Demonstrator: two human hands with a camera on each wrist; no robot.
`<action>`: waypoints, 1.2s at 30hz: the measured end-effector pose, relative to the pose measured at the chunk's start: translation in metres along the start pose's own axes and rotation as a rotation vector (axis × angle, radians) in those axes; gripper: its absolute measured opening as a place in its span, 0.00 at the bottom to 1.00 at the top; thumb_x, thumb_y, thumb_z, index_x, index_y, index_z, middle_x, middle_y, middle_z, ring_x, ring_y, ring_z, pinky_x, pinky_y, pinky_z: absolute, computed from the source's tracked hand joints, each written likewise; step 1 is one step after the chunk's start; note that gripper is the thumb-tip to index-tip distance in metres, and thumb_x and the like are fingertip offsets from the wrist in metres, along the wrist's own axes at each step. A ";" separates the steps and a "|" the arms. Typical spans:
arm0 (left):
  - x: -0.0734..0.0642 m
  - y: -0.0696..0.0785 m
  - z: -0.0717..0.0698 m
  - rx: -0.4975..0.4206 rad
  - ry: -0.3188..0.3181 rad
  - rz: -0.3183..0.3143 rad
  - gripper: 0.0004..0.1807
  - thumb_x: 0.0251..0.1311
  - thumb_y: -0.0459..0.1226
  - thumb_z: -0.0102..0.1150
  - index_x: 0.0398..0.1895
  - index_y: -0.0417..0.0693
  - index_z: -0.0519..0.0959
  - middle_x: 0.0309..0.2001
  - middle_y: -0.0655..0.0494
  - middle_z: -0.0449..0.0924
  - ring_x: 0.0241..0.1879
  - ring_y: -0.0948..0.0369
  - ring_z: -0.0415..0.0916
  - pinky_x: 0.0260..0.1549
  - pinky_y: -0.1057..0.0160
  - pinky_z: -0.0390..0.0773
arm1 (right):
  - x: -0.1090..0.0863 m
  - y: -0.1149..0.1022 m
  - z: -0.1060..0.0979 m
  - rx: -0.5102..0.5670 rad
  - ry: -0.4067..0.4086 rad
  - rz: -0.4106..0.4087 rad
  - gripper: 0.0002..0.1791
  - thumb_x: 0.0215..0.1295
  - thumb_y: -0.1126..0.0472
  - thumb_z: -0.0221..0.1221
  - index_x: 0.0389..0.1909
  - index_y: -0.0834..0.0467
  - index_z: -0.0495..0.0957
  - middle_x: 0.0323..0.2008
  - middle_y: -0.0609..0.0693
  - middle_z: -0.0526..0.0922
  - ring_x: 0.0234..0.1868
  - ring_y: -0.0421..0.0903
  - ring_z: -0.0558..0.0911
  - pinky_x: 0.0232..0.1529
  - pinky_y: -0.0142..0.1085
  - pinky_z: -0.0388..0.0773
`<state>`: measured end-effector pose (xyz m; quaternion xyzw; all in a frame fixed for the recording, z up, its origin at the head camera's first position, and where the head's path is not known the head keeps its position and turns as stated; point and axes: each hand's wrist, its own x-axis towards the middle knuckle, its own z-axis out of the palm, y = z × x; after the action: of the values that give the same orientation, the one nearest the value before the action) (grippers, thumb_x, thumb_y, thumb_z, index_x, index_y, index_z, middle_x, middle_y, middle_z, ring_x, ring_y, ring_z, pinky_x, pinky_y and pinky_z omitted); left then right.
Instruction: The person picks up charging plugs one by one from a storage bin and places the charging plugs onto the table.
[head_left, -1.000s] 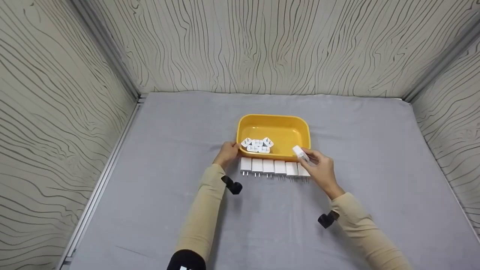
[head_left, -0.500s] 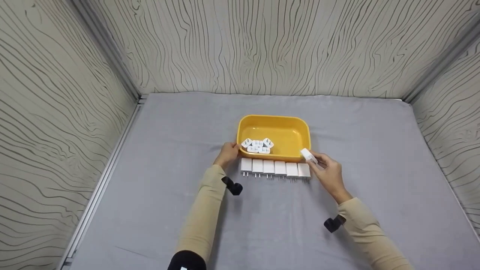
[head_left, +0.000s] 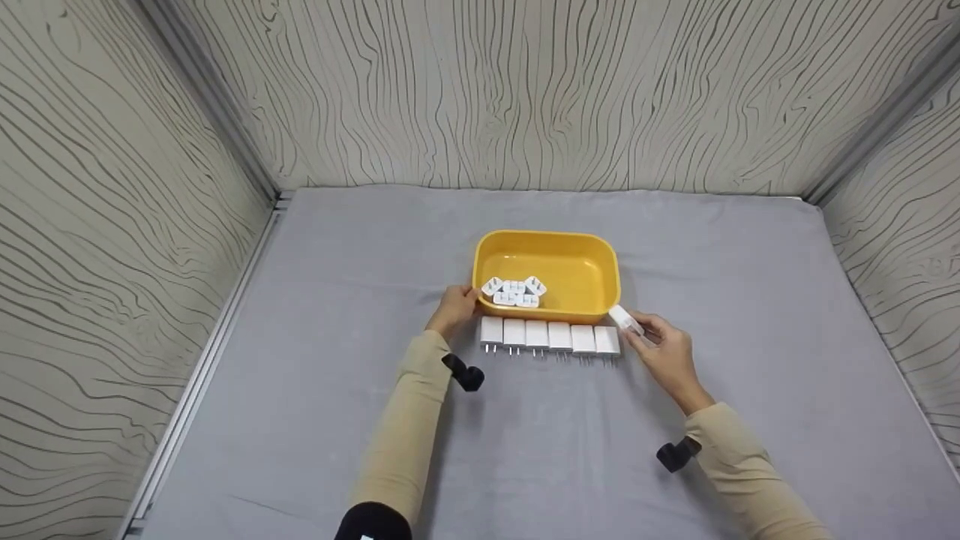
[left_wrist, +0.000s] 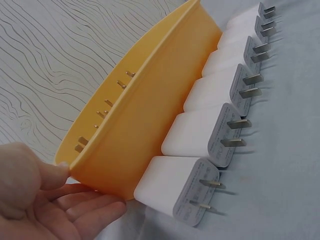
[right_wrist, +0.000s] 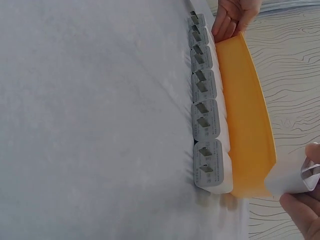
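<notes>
My left hand (head_left: 454, 309) grips the near-left corner of a yellow plastic bin (head_left: 570, 315), thumb on the rim and fingers under it, as the left wrist view shows. Between thumb and fingers, my right hand (head_left: 666, 352) pinches a white charger plug (head_left: 625, 319) close to the bin's near-right corner. Its prongs point back toward the hand in the right wrist view. Along the bin's near side lies a row of several white charger plugs (left_wrist: 195, 135), side by side, metal prongs facing the person.
Inside the bin, at its left, several more white plugs (head_left: 514, 288) stand with prongs up. A grey cloth (head_left: 555, 450) covers the table. Wood-patterned panels (head_left: 480, 97) rise behind and at both sides.
My right hand has moved right and slightly toward the person with the pinched plug, from over the bin's near rim to its corner. The left hand and bin stay almost still.
</notes>
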<state>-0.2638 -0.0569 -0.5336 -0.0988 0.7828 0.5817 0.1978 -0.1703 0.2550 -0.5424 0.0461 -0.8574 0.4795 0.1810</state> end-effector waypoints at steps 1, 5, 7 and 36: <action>0.000 0.000 0.000 -0.004 -0.001 -0.004 0.21 0.74 0.35 0.38 0.60 0.32 0.72 0.53 0.44 0.77 0.44 0.63 0.71 0.54 0.62 0.75 | 0.000 0.000 0.000 -0.001 -0.003 -0.001 0.15 0.53 0.73 0.66 0.44 0.72 0.80 0.44 0.67 0.85 0.42 0.14 0.72 0.45 0.11 0.72; 0.000 0.001 0.000 0.002 0.002 -0.013 0.21 0.74 0.36 0.38 0.60 0.32 0.72 0.54 0.43 0.77 0.45 0.62 0.72 0.55 0.61 0.75 | -0.002 0.003 0.000 0.001 -0.011 0.006 0.15 0.54 0.72 0.65 0.45 0.70 0.81 0.45 0.67 0.84 0.44 0.14 0.72 0.46 0.11 0.72; 0.000 0.001 0.000 0.008 0.004 -0.012 0.21 0.73 0.36 0.38 0.59 0.32 0.73 0.51 0.45 0.78 0.44 0.62 0.72 0.55 0.61 0.76 | -0.003 0.005 -0.001 0.002 -0.010 0.016 0.15 0.54 0.72 0.65 0.45 0.70 0.81 0.46 0.67 0.84 0.44 0.15 0.72 0.46 0.11 0.72; 0.003 -0.003 -0.002 0.048 0.015 0.029 0.19 0.72 0.35 0.39 0.53 0.30 0.76 0.29 0.55 0.70 0.34 0.62 0.70 0.33 0.73 0.69 | -0.014 0.036 -0.013 -0.196 -0.017 -0.146 0.16 0.46 0.77 0.68 0.40 0.71 0.82 0.40 0.65 0.86 0.43 0.31 0.82 0.45 0.07 0.68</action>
<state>-0.2658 -0.0593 -0.5368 -0.0870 0.7992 0.5649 0.1860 -0.1631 0.2840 -0.5698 0.0947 -0.8960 0.3786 0.2119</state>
